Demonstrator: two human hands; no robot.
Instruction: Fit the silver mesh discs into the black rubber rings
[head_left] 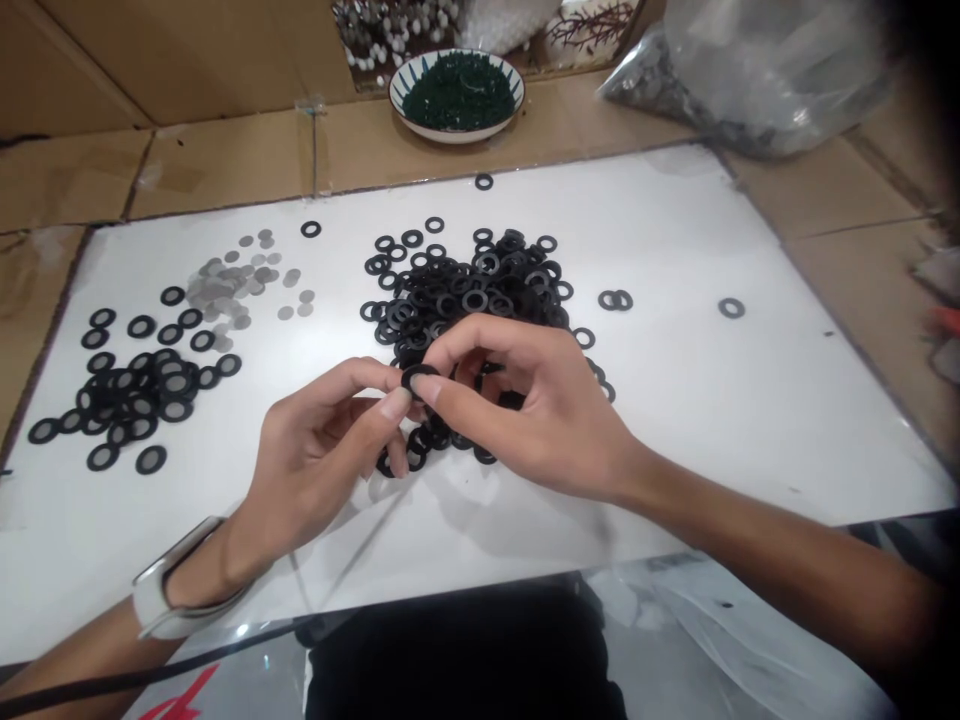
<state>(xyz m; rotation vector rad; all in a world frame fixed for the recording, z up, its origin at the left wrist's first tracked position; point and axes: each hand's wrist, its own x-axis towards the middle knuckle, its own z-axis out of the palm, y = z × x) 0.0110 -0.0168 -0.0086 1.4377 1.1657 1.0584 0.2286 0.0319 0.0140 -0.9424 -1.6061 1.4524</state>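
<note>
Both my hands meet over the middle of a white sheet [712, 420]. My left hand [322, 450] and my right hand [525, 400] pinch one black rubber ring [418, 377] between their fingertips, just in front of a big heap of black rings [465, 295]. Several more rings lie under my fingers. To the left lies a smaller heap of rings with grey discs set in them [139, 395], and behind it a scatter of thin grey discs [236, 285]. A white watch band sits on my left wrist.
A white bowl of dark green bits [456, 95] stands on the cardboard behind the sheet. A clear plastic bag of dark parts [750, 80] lies at the back right. Single rings [731, 308] dot the sheet's right side. Brown cardboard surrounds the sheet.
</note>
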